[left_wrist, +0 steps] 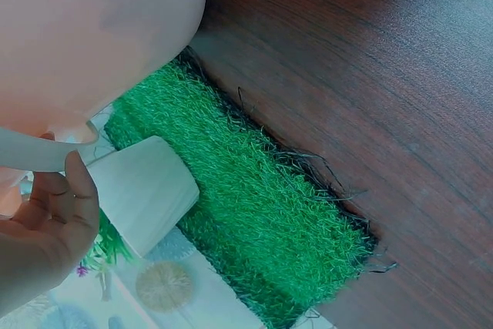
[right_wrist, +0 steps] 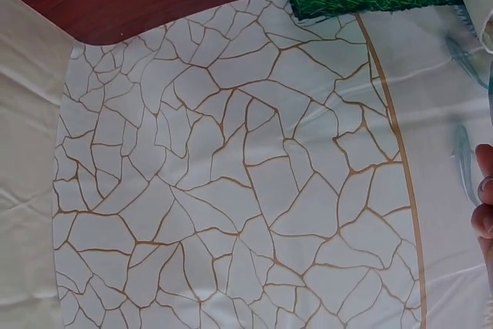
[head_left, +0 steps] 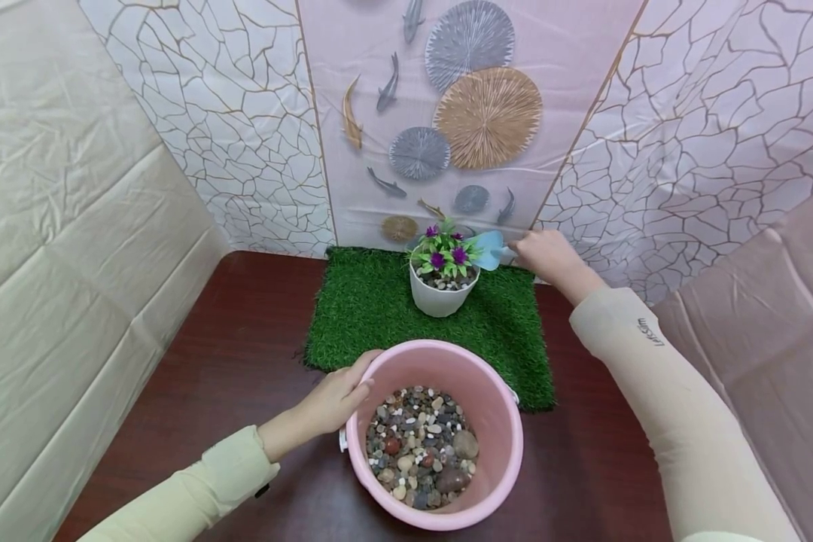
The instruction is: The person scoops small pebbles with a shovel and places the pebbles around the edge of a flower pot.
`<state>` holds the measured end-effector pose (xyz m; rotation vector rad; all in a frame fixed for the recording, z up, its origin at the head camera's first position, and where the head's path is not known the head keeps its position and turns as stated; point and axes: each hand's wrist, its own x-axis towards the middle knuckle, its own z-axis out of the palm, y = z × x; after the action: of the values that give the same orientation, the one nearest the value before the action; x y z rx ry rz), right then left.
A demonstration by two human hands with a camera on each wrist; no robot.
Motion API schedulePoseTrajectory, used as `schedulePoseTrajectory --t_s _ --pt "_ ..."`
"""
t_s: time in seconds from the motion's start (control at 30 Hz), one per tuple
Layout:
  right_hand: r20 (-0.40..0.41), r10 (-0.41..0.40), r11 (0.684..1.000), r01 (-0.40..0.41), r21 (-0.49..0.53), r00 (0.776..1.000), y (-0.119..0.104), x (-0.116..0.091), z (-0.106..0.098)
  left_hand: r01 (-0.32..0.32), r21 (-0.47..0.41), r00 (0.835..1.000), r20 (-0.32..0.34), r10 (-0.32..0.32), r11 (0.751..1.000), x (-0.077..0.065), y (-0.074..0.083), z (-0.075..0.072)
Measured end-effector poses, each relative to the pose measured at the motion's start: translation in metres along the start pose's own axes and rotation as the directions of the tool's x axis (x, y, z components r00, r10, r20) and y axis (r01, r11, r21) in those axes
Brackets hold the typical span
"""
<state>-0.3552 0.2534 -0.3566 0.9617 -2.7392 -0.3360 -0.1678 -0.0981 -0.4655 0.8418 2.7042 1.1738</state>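
Note:
My left hand (head_left: pixel 335 395) grips the rim of a pink bucket (head_left: pixel 508 452), thumb toward the inside. Pebbles (head_left: pixel 416 444) of mixed sizes and colours cover the bucket's bottom. Farther back, my right hand (head_left: pixel 550 260) holds a light blue toy shovel (head_left: pixel 489 250) by its handle. Its blade is right at the rim of a white pot (head_left: pixel 436 302), beside a plant with purple flowers (head_left: pixel 459 256). Small stones lie in the pot around the plant. The left wrist view shows my fingers (left_wrist: pixel 80 182) at the bucket's rim. Only fingertips (right_wrist: pixel 485 190) show in the right wrist view.
A green artificial grass mat (head_left: pixel 366 316) lies under the pot, its front edge behind the bucket. Around it is the dark red wooden table (head_left: pixel 244 331). Patterned cloth (head_left: pixel 264 113) hangs behind, with plain cloth (head_left: pixel 61 248) at the left side and more at the right.

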Motion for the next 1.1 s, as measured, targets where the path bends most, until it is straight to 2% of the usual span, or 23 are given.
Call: schedulePoseTrajectory --t_s 0.57,0.77,0.97,1.1 --pt "0.065 0.018 0.998 -0.021 0.054 0.998 0.007 -0.036 -0.022 0.011 0.005 1.000 -0.005 -0.011 1.000 -0.001 0.002 0.000" --pt "0.015 -0.022 0.995 0.021 0.096 1.000 0.007 -0.050 -0.030 0.027 -0.010 1.000 -0.001 -0.027 1.000 -0.001 0.002 0.000" --pt "-0.069 -0.079 0.992 0.085 0.095 0.995 0.001 -0.060 -0.046 0.008 0.012 1.000 -0.013 -0.008 1.000 -0.002 0.002 0.001" --pt "-0.096 -0.101 0.991 0.109 0.080 0.990 -0.002 -0.064 -0.056 -0.003 0.024 1.000 -0.024 0.004 1.000 -0.002 0.002 0.001"
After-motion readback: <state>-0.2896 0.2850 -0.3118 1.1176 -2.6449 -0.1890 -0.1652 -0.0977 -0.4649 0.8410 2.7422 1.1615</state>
